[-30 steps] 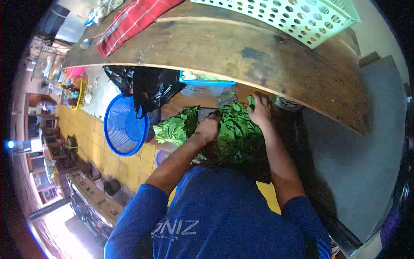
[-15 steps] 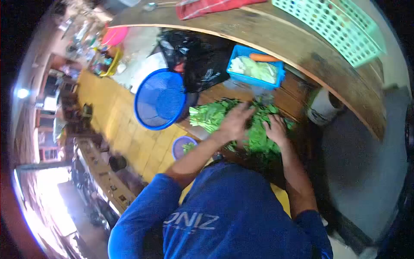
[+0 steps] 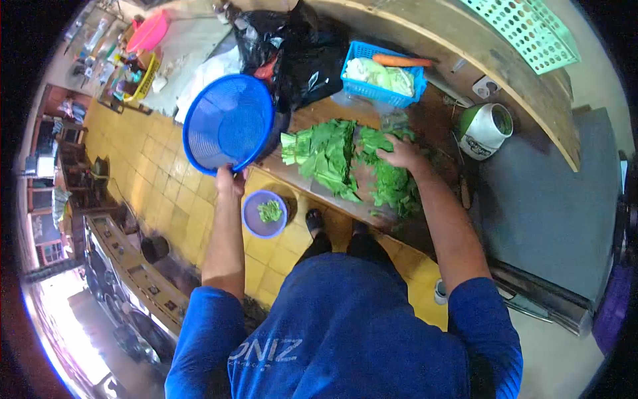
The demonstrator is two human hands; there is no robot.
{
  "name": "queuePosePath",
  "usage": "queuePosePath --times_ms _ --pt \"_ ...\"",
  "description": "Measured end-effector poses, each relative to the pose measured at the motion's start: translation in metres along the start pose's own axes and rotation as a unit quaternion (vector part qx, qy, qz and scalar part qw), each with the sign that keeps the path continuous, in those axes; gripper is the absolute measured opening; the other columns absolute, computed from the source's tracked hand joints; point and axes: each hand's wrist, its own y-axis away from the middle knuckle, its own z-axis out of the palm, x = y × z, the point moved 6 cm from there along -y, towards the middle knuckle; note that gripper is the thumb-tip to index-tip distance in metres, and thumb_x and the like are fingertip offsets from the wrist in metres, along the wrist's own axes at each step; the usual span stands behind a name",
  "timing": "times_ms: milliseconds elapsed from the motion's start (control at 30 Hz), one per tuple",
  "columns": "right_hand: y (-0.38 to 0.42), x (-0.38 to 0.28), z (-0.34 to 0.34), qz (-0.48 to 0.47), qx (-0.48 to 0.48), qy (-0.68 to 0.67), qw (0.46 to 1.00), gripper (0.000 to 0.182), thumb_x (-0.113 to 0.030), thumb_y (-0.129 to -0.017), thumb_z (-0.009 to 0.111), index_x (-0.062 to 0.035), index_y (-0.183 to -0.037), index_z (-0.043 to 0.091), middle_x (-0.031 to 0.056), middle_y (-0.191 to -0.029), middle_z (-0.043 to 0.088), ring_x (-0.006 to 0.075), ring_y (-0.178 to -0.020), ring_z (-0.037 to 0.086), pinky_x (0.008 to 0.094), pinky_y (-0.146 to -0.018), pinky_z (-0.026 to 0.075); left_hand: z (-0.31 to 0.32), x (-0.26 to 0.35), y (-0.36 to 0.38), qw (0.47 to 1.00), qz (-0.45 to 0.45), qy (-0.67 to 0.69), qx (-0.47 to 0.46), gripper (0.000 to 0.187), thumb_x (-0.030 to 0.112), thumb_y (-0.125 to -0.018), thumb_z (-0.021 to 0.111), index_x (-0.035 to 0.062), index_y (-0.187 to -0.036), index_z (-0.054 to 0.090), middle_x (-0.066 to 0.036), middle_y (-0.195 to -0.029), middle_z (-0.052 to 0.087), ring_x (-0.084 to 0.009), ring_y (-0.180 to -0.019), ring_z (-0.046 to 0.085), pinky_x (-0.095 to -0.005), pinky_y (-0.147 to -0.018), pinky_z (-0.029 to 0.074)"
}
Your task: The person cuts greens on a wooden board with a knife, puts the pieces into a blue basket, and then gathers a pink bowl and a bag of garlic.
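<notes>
My left hand (image 3: 230, 181) grips the near rim of a large blue mesh basket (image 3: 229, 123), which is tilted at the counter's left end. On the wooden counter, my right hand (image 3: 404, 154) rests on a pile of loose green leaves (image 3: 392, 183), its fingers apart at the pile's upper part. Left of that pile lies a bunch of leafy greens (image 3: 325, 156), its cut stems pointing left. A small purple basin (image 3: 264, 214) with green pieces in it is below the counter edge.
Behind the greens sits a blue basket (image 3: 379, 97) with pale vegetables and a carrot (image 3: 401, 60). Black plastic bags (image 3: 309, 66) lie beside it. A green and white rice cooker (image 3: 486, 131) stands at right, below a wooden shelf (image 3: 452, 46) holding a mint basket (image 3: 528, 30).
My left hand has moved off the greens to the left and taken hold of the large blue basket's rim. My right hand has shifted slightly up and left over the leaves.
</notes>
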Motion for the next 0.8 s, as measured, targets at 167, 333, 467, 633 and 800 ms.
queuePosePath --times_ms 167,333,467,633,800 --pt "-0.017 0.015 0.010 0.030 0.013 0.099 0.995 0.078 -0.059 -0.080 0.053 -0.0203 -0.144 0.031 0.0267 -0.147 0.023 0.0408 -0.136 0.025 0.0540 -0.110 0.021 -0.057 0.028 0.113 0.993 0.045 -0.046 0.097 0.018 0.010 -0.086 0.045 0.0016 -0.100 0.052 -0.010 -0.085 0.060 -0.0243 -0.068 0.059 -0.0323 -0.055 0.053" --pt "0.009 0.004 -0.017 0.044 -0.014 0.138 0.989 0.080 -0.062 -0.079 0.054 -0.0256 -0.145 0.028 0.0221 -0.151 0.018 0.0438 -0.139 0.014 0.0570 -0.111 0.013 -0.142 -0.004 0.270 0.953 0.086 -0.244 0.156 0.043 0.003 -0.081 0.049 0.0049 -0.124 0.045 -0.014 -0.105 0.058 -0.0269 -0.078 0.064 -0.0365 -0.054 0.057" --pt "-0.003 0.016 -0.006 0.005 0.008 0.054 0.999 0.078 -0.058 -0.079 0.057 -0.0240 -0.144 0.031 0.0257 -0.151 0.013 0.0460 -0.137 0.018 0.0578 -0.110 0.018 -0.170 -0.131 0.321 0.937 0.065 -0.281 0.197 0.048 -0.001 -0.076 0.052 0.0038 -0.123 0.046 -0.012 -0.094 0.062 -0.0260 -0.072 0.064 -0.0385 -0.056 0.058" --pt "-0.007 0.022 0.012 -0.037 0.037 0.097 0.994 0.078 -0.058 -0.080 0.055 -0.0205 -0.144 0.031 0.0284 -0.148 0.019 0.0451 -0.136 0.022 0.0553 -0.110 0.020 -0.135 -0.266 0.300 0.921 -0.041 -0.353 0.157 0.039 0.001 -0.076 0.049 0.0064 -0.115 0.053 -0.009 -0.085 0.063 -0.0214 -0.057 0.061 -0.0343 -0.042 0.053" --pt "0.023 0.023 0.021 -0.001 0.064 0.049 0.997 0.074 -0.057 -0.081 0.053 -0.0174 -0.141 0.037 0.0287 -0.147 0.022 0.0445 -0.136 0.022 0.0547 -0.111 0.014 -0.038 -0.289 0.303 0.926 -0.127 -0.343 0.098 0.041 0.001 -0.077 0.051 0.0098 -0.118 0.050 -0.011 -0.085 0.065 -0.0185 -0.053 0.061 -0.0312 -0.036 0.050"
